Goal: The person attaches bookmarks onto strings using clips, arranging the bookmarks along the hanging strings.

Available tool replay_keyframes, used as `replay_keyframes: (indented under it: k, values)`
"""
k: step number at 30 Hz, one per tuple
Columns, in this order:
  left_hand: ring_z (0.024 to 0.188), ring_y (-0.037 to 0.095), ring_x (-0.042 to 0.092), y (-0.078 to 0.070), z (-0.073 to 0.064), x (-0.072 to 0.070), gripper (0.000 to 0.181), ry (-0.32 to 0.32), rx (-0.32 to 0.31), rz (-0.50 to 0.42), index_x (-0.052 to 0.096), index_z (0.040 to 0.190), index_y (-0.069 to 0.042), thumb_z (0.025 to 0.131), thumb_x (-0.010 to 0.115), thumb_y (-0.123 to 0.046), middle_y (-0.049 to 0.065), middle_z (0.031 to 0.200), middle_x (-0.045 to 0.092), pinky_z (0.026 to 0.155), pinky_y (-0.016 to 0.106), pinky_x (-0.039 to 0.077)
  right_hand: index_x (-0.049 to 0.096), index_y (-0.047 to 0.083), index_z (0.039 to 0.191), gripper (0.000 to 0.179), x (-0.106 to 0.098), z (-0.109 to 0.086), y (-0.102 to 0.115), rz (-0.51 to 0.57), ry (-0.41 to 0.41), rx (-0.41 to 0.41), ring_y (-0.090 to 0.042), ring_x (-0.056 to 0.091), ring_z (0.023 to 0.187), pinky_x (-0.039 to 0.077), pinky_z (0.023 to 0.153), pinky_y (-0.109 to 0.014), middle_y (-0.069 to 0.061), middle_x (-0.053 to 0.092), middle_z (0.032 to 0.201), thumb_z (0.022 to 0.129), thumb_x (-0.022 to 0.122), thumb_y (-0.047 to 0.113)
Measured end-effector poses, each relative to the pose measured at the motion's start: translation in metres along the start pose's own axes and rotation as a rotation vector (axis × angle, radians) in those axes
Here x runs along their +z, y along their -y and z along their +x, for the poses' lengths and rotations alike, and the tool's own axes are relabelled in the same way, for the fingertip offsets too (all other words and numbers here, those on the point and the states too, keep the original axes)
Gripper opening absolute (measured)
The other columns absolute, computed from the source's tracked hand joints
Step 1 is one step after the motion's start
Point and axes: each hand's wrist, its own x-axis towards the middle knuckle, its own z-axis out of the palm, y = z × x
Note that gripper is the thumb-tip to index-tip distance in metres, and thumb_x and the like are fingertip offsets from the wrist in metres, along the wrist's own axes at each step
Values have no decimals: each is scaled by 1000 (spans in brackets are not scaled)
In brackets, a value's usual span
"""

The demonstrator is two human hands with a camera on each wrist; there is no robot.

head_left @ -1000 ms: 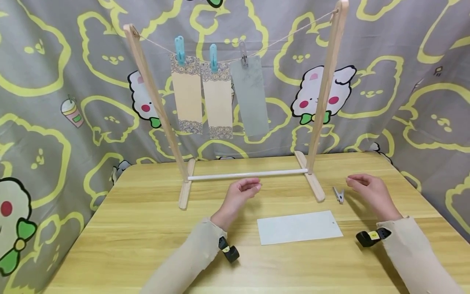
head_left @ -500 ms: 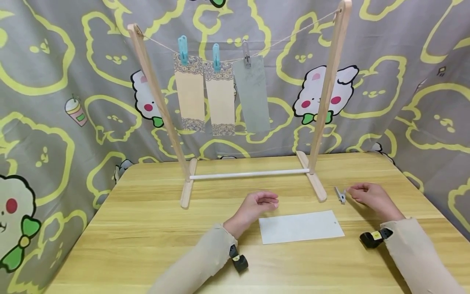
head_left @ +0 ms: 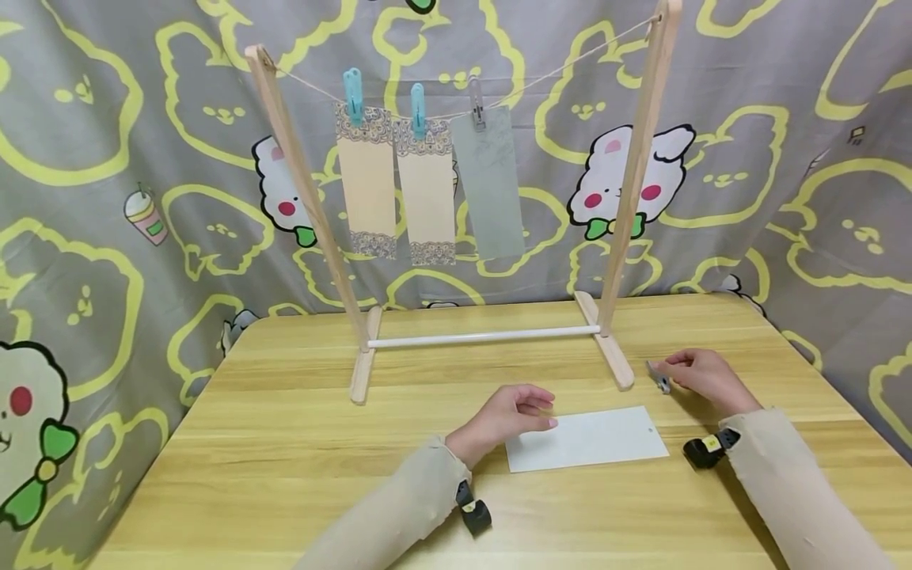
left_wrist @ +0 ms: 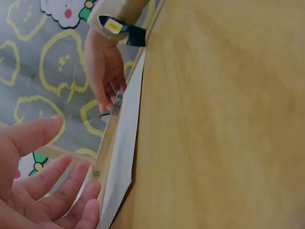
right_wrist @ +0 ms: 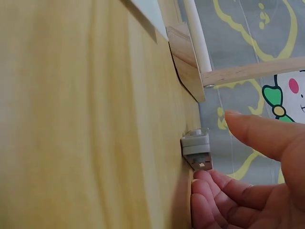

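A pale bookmark-like card [head_left: 591,439] with a small hole near its right end lies on the table. My left hand [head_left: 509,419] hovers over the card's left end, fingers loosely bent and holding nothing. To the right of the card lies a grey clothespin [right_wrist: 196,145]. My right hand [head_left: 705,376] is at the clothespin; in the right wrist view the fingertips [right_wrist: 202,179] touch or nearly touch its near end, while the thumb stands apart from it. In the left wrist view my left thumb and fingers are spread beside the card [left_wrist: 125,143].
A wooden stand [head_left: 634,174] with a string and a white crossbar [head_left: 484,338] rises at the back. Two patterned cards [head_left: 366,186] hang from blue clothespins [head_left: 353,95], and a grey-green card [head_left: 492,190] from a clear one [head_left: 476,103]. A patterned curtain [head_left: 784,79] surrounds the table [head_left: 285,443].
My left hand has moved right and toward me, to above the card's left end. My right hand has dipped, then shifted left to the clothespin. The hanging cards stay in place.
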Motion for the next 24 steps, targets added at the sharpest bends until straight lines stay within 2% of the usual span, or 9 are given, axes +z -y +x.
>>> replay_keyframes:
  k: [6, 11, 15, 19, 24]
  values:
    - [85, 7, 55, 1, 0, 3, 34, 8, -14, 29, 64, 111, 0, 79, 74, -5, 6, 102, 66, 77, 21, 45, 51, -10, 110, 62, 2, 4, 1, -8, 0, 5, -20, 48, 73, 42, 61, -31, -9, 54, 86, 86, 64, 46]
    - [90, 8, 57, 2, 0, 7, 37, 17, -18, 93, 65, 112, -3, 77, 77, -7, 2, 104, 67, 80, 20, 45, 52, -10, 105, 60, 2, 5, 5, -32, -4, -10, -20, 49, 70, 41, 59, -31, -9, 54, 82, 85, 67, 45]
    - [90, 7, 56, 2, 0, 10, 39, 25, -20, 137, 65, 112, -4, 75, 78, -7, -1, 104, 67, 81, 20, 44, 54, -3, 89, 50, 3, 7, 9, -46, -15, 4, -19, 46, 63, 37, 56, -30, -5, 50, 71, 83, 69, 45]
    - [91, 6, 54, 2, -1, 12, 42, 20, -22, 174, 65, 110, -6, 72, 81, -6, -4, 104, 66, 84, 20, 44, 48, 8, 69, 42, 5, 9, 10, -32, -19, 31, -16, 39, 54, 32, 51, -29, 0, 44, 59, 83, 69, 42]
    - [96, 6, 54, 2, -4, 17, 49, 15, -46, 257, 65, 111, -11, 66, 85, -8, -8, 105, 63, 89, 22, 43, 43, 14, 62, 43, 6, 10, 10, -30, -25, 47, -14, 36, 51, 31, 49, -29, 2, 41, 55, 83, 69, 40]
